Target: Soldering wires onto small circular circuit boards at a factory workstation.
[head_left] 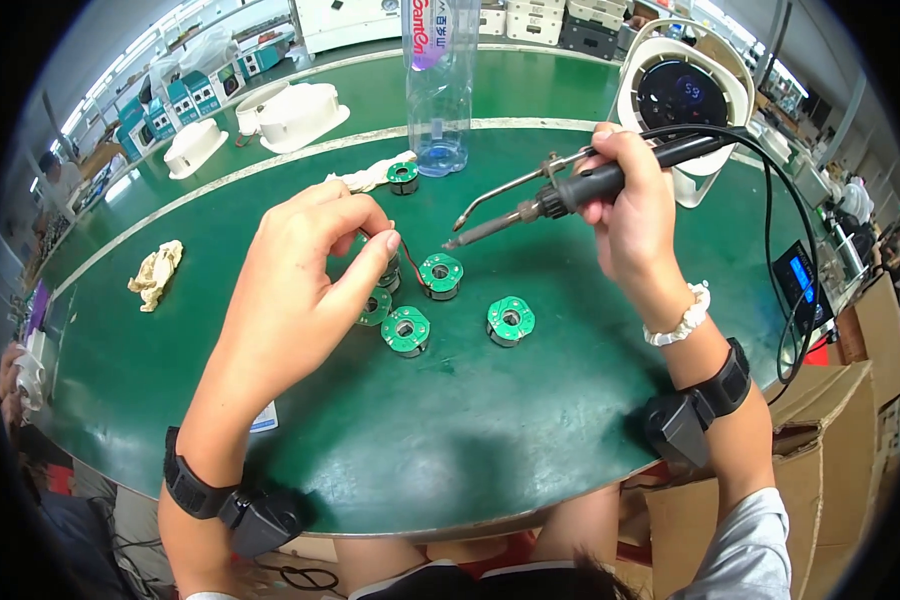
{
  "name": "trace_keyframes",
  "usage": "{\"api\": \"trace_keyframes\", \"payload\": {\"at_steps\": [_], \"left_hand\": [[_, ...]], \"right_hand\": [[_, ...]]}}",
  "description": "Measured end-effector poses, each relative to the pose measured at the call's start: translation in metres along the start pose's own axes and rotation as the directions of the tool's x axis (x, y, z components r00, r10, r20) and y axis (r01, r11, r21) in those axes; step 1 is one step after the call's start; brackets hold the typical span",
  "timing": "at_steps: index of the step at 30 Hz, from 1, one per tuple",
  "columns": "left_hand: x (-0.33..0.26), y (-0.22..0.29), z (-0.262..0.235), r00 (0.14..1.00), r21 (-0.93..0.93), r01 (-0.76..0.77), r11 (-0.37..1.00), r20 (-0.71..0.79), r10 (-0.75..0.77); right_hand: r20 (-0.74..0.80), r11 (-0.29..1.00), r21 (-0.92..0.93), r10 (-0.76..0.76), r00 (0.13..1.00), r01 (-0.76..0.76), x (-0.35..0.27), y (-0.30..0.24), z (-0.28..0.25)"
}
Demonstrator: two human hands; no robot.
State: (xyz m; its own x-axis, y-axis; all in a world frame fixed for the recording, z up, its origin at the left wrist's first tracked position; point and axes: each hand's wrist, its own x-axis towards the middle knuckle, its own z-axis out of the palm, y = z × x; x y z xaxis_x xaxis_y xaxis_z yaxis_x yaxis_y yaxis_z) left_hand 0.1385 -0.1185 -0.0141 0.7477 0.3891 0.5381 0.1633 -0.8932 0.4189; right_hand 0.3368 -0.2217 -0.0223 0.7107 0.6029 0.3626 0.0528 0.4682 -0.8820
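My right hand (638,205) is wrapped round a black-handled soldering iron (582,188). A thin metal tube runs along the iron, and its tip points down and left, above the bench and apart from the parts. My left hand (295,265) pinches a thin dark red wire (411,262) between thumb and forefinger. That wire runs down to a small round part with a green circuit board (440,264). Nearby sit a similar part (406,345) in front and another (510,332) to its right. More such parts lie partly hidden behind my left fingers.
On the green bench (570,420) stand a clear plastic bottle (440,110) and a white round fan-like device (625,110). Another board part (403,185) sits by the bottle. A crumpled cloth (157,273) and white housings (295,115) lie left. The iron's black cable (770,230) loops down right.
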Motion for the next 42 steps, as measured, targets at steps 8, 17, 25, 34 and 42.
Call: {"api": "trace_keyframes", "payload": {"at_steps": [8, 17, 25, 34, 42], "left_hand": [[-0.001, 0.006, -0.004, 0.999, 0.024, -0.003, 1.0, 0.039, 0.002], [-0.002, 0.008, -0.005, 0.999, 0.008, -0.009, 1.0, 0.051, 0.008], [-0.001, 0.007, -0.006, 0.998, 0.029, 0.003, 1.0, 0.06, -0.005], [0.0, 0.008, -0.006, 0.997, 0.021, 0.02, 1.0, 0.069, -0.021], [0.0, 0.008, -0.006, 0.997, 0.017, 0.03, 0.999, 0.064, -0.031]], "right_hand": [[0.111, 0.997, -0.068, 0.033, 0.993, -0.025, -0.009, 0.011, 0.004], [0.101, 0.998, -0.055, 0.044, 0.994, -0.039, -0.012, 0.011, 0.005], [0.097, 0.997, -0.043, 0.067, 0.993, -0.063, -0.012, 0.015, 0.005], [0.091, 0.997, -0.031, 0.076, 0.993, -0.074, -0.012, 0.015, 0.006], [0.084, 0.997, -0.023, 0.081, 0.993, -0.08, -0.013, 0.015, 0.007]]}}
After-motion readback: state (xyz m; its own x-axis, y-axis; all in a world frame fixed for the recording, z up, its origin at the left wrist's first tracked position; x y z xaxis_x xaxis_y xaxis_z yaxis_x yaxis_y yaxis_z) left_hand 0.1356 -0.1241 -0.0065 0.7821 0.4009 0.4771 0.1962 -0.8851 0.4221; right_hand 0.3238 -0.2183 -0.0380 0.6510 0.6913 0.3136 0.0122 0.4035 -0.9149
